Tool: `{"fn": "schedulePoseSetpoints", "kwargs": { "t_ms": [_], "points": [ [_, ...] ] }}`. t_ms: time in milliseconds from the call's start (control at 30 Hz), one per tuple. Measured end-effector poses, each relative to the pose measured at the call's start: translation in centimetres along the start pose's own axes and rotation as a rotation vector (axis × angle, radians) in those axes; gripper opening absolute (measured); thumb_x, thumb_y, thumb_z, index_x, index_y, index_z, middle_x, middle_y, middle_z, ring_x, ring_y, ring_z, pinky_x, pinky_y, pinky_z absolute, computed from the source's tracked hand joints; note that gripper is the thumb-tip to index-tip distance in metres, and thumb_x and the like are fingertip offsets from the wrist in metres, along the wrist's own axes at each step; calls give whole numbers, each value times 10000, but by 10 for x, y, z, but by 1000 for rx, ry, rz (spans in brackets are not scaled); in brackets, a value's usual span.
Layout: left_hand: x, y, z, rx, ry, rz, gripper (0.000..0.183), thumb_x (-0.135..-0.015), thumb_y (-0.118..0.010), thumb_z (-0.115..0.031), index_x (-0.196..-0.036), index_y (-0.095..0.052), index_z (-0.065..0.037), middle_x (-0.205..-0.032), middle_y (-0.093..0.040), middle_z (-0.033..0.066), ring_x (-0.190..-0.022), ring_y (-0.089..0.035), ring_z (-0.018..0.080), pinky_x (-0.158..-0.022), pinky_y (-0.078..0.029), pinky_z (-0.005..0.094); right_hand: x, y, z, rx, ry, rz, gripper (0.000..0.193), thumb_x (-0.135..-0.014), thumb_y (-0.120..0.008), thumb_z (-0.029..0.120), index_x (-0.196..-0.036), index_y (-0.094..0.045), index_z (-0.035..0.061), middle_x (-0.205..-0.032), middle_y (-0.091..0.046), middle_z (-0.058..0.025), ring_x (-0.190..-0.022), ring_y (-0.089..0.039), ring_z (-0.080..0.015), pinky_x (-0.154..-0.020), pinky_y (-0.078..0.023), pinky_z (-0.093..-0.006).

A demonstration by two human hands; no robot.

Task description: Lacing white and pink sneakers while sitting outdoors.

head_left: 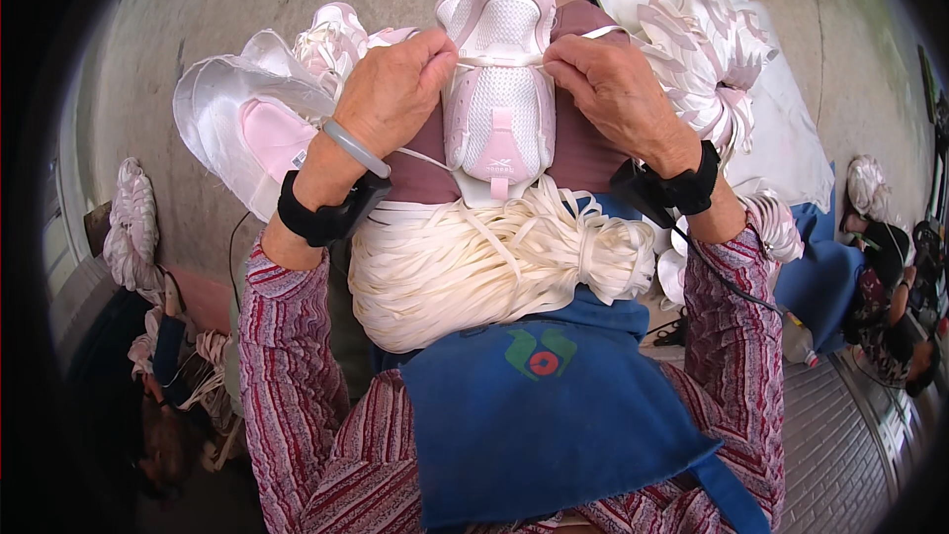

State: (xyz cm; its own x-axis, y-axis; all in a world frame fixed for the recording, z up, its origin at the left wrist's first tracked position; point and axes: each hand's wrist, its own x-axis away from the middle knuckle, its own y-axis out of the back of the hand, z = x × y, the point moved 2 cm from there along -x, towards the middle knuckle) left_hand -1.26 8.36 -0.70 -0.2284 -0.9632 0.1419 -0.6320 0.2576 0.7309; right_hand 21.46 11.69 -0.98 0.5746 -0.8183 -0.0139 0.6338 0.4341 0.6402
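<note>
A pink and white shoe upper (499,89) lies on my lap, toe pointing away from me. A white flat lace (499,60) runs across its mesh front. My left hand (395,89) pinches the lace at the shoe's left edge. My right hand (611,84) pinches the other end at the right edge. Both wrists carry black straps; the left also wears a grey bangle. A thick bundle of white laces (484,267) rests on my lap just below the shoe, above a blue apron (544,415).
More pink shoe uppers in clear plastic (257,129) lie at my left on the concrete floor. A pile of pink and white uppers (707,59) sits at my right on a white sheet. Further bundles (133,222) lie far left. Another person (895,297) sits at the far right.
</note>
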Motion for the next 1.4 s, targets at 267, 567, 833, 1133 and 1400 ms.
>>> {"fn": "schedulePoseSetpoints", "kwargs": {
  "t_ms": [267, 567, 833, 1133, 1400],
  "points": [
    [-7, -4, 3, 128, 0, 25, 231, -963, -506, -225, -1001, -598, -17, -761, -596, 23, -657, -561, 116, -594, -471, 249, -5, -1, -4, -154, -200, 84, 184, -878, -568, 162, -839, -610, -13, -705, -612, -177, -603, -601, -294, -568, -467, -351],
    [-9, -2, 1, 34, -61, 1, 164, -927, -540, -146, -979, -590, 1, -889, -581, 78, -772, -562, 191, -697, -453, 289, -5, -7, -9, -199, -189, -4, 217, -888, -545, 177, -832, -612, -22, -661, -612, -164, -566, -589, -266, -564, -464, -339],
    [-10, -6, -10, -43, -118, -35, 117, -890, -568, -114, -920, -577, -1, -838, -549, 101, -740, -544, 249, -687, -443, 327, -5, -9, -13, -153, -215, 26, 249, -925, -536, 186, -794, -608, -12, -645, -605, -48, -532, -560, -105, -519, -452, -241],
    [-7, -18, -5, 112, -156, -189, 123, -842, -631, -116, -906, -590, -20, -827, -597, 119, -752, -599, 284, -652, -472, 348, -6, -15, -6, 30, -42, -83, 229, -874, -597, 203, -779, -619, -5, -632, -598, -185, -584, -602, -333, -549, -470, -376],
    [3, -19, -4, 163, -40, -187, 100, -862, -636, -94, -923, -631, -14, -795, -634, 87, -736, -610, 183, -651, -479, 278, 15, -8, 2, -99, -95, -146, 237, -865, -616, 163, -1026, -594, -9, -830, -648, -176, -749, -645, -306, -661, -498, -362]
  ]
}}
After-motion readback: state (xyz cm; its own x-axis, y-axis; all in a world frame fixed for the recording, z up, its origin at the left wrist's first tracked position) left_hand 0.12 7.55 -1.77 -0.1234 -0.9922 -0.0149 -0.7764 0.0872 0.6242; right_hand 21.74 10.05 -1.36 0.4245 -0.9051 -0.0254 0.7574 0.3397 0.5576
